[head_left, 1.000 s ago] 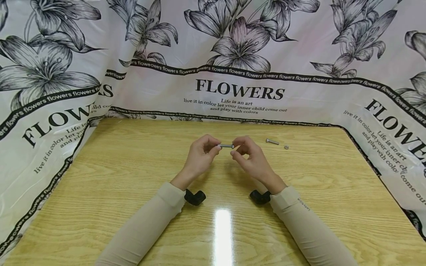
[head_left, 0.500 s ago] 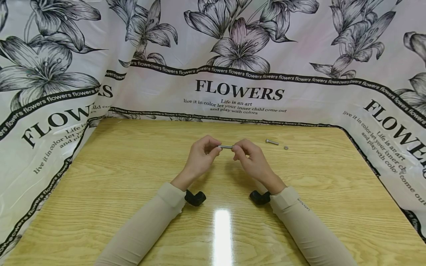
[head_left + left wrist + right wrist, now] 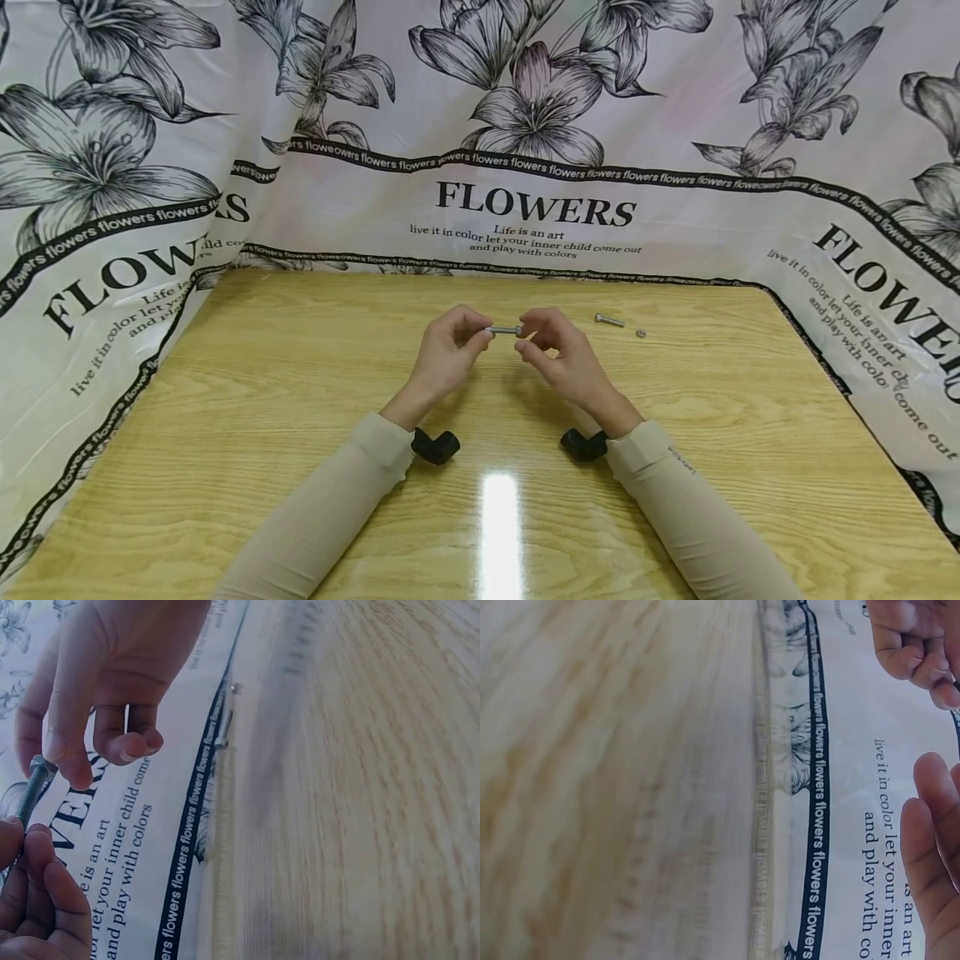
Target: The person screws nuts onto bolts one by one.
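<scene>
A threaded metal bolt (image 3: 504,331) is held level above the table between both hands. My left hand (image 3: 447,350) pinches one end of it between thumb and fingertips, which hide that end. At the bolt's other end sits a small nut (image 3: 39,762). My right hand (image 3: 562,354) is beside this nut, its thumb and index finger parted, fingertips right at the nut. The right hand's other fingers (image 3: 124,742) bend loosely below. In the right wrist view the left hand's fingers (image 3: 919,664) show at the top corner, and the bolt is mostly out of view.
A second bolt (image 3: 610,320) lies on the wooden table (image 3: 300,367) beyond the right hand, with a loose nut (image 3: 641,333) beside it. A flower-printed sheet (image 3: 536,204) walls the back and sides. Black wrist mounts (image 3: 435,447) jut inward from both sleeves.
The right thumb and index finger closed over the nut half a second ago and have parted again, baring the nut. The left hand keeps its pinch on the bolt.
</scene>
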`<action>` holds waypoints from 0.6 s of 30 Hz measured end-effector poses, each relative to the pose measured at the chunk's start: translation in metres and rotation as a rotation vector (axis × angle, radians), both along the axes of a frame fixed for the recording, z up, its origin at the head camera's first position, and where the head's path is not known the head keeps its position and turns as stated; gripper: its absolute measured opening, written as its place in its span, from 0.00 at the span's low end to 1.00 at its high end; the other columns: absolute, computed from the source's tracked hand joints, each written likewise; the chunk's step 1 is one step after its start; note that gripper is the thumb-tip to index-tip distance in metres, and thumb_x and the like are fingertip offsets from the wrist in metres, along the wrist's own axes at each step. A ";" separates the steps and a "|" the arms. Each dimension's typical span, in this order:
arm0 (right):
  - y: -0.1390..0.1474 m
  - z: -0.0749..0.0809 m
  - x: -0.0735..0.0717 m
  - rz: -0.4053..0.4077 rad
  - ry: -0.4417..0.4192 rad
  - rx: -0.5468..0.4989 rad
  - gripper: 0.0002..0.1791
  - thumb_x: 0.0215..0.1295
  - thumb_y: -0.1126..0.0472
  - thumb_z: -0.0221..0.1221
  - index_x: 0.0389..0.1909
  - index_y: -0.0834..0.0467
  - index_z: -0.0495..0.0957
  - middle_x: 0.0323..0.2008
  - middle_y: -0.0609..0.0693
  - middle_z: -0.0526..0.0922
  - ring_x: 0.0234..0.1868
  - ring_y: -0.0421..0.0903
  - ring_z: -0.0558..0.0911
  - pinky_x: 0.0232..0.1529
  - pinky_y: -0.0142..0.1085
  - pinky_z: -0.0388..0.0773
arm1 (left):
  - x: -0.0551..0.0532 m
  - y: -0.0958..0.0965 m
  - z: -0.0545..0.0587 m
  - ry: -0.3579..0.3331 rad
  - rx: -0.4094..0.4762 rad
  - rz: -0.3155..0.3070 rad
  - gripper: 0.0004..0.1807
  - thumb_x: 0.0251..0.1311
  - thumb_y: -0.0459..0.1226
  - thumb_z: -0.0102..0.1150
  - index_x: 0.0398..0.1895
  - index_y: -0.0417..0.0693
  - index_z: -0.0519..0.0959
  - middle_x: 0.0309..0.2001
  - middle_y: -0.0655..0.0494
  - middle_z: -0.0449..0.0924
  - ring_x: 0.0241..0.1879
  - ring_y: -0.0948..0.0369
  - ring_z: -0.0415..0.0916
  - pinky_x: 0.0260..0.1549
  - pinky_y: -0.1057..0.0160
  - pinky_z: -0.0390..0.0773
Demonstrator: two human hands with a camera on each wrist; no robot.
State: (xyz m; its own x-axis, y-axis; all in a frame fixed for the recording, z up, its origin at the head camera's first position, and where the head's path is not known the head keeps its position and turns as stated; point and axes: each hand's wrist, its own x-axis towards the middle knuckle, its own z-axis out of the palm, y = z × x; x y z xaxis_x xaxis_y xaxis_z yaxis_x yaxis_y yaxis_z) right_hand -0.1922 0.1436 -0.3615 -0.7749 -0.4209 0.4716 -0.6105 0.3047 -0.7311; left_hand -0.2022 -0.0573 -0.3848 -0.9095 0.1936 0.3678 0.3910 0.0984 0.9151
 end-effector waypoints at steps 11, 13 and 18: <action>-0.003 0.002 0.002 -0.054 -0.053 0.031 0.05 0.70 0.69 0.53 0.42 0.66 0.75 0.32 0.57 0.81 0.31 0.56 0.81 0.31 0.41 0.78 | 0.000 0.001 -0.001 -0.005 0.003 -0.013 0.05 0.63 0.29 0.58 0.41 0.41 0.78 0.37 0.47 0.81 0.35 0.50 0.79 0.34 0.61 0.79; -0.003 0.002 0.002 -0.062 -0.074 0.039 0.07 0.71 0.67 0.51 0.40 0.65 0.76 0.32 0.59 0.80 0.32 0.56 0.81 0.32 0.40 0.78 | 0.001 0.002 0.000 -0.005 0.006 -0.016 0.05 0.63 0.29 0.58 0.41 0.40 0.78 0.37 0.48 0.81 0.35 0.52 0.79 0.34 0.61 0.79; 0.000 0.002 0.002 -0.050 -0.117 0.035 0.12 0.74 0.66 0.46 0.38 0.64 0.77 0.32 0.62 0.80 0.34 0.57 0.82 0.37 0.44 0.80 | 0.001 0.003 0.001 -0.016 0.011 -0.023 0.05 0.64 0.29 0.57 0.42 0.39 0.78 0.37 0.47 0.81 0.36 0.48 0.79 0.34 0.61 0.79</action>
